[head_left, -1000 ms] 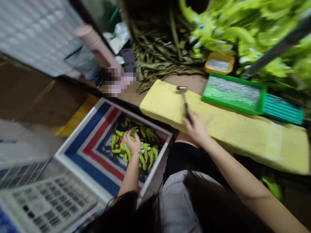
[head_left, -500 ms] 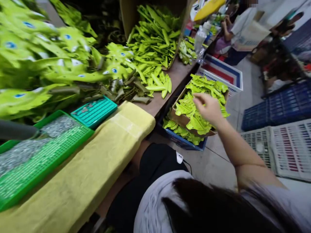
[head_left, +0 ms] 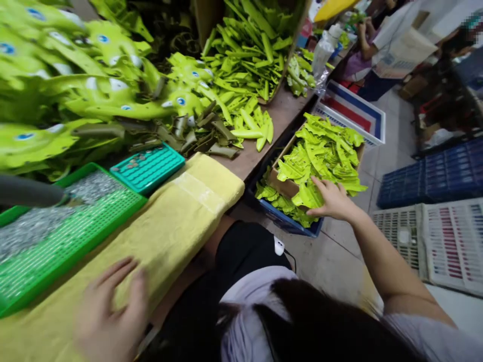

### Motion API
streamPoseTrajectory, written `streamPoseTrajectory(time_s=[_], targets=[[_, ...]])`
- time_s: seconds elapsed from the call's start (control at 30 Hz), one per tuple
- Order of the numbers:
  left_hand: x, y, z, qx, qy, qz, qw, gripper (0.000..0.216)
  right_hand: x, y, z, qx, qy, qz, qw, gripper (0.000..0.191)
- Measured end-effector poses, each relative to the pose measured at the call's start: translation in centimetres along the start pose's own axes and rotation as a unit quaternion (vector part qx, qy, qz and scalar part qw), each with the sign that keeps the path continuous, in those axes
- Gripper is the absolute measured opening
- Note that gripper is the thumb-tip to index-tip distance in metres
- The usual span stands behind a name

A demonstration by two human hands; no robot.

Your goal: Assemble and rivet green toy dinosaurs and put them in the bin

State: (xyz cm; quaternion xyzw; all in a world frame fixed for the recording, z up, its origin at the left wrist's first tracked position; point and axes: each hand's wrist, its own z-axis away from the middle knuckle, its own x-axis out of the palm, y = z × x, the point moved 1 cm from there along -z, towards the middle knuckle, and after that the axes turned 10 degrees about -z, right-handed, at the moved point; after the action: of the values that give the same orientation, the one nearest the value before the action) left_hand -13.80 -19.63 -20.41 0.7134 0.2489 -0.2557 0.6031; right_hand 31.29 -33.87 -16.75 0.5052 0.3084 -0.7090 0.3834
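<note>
My left hand point(head_left: 113, 311), a little smeared by motion, hovers over the yellow padded cloth point(head_left: 162, 226) with its fingers apart and nothing in them. Off to the right, my right hand point(head_left: 334, 198) has its fingers spread at the near corner of a cardboard box point(head_left: 284, 182). Its fingertips seem to touch the flat lime-green plastic pieces point(head_left: 320, 151) heaped there; a firm grip on any piece does not show. Beneath the box is a blue crate point(head_left: 290, 222) with more such pieces.
Along the padded surface lies a green basket point(head_left: 94, 221) of small metal screws, with a grey tool point(head_left: 30, 191) over it. A teal tray point(head_left: 149, 166) adjoins it. Lime-green shells point(head_left: 98, 90) and slim pieces point(head_left: 252, 50) pile up behind. Crates point(head_left: 453, 236) stand at right; people work farther back.
My left hand has come into view over the padded cloth. My right hand has moved down to the box's near corner, its fingers spreading. The view has shifted slightly.
</note>
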Motion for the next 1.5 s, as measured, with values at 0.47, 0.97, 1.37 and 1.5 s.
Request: streamPoseTrajectory(time_s=[0.47,0.97,1.37,1.5], targets=[[4.5,-1.0,-3.7,-0.240,0.002,0.455,0.858,0.056,-3.0,-31.6,-11.2,-0.429,0.108,-0.154,0.883,0.049],[2.8,-6.6,-4.2,-0.260,0.047,0.509,0.819,0.066,1.4,-41.4,-18.0,-0.401,0.107,-0.138,0.900,0.034],[2.9,-6.5,-4.2,-0.262,0.042,0.523,0.810,0.060,3.6,-39.7,-8.5,-0.608,0.067,-0.252,0.750,0.019],[3.0,-6.7,-4.3,-0.258,0.046,0.529,0.807,0.061,4.5,-39.2,-8.4,-0.619,0.099,-0.183,0.757,0.029]])
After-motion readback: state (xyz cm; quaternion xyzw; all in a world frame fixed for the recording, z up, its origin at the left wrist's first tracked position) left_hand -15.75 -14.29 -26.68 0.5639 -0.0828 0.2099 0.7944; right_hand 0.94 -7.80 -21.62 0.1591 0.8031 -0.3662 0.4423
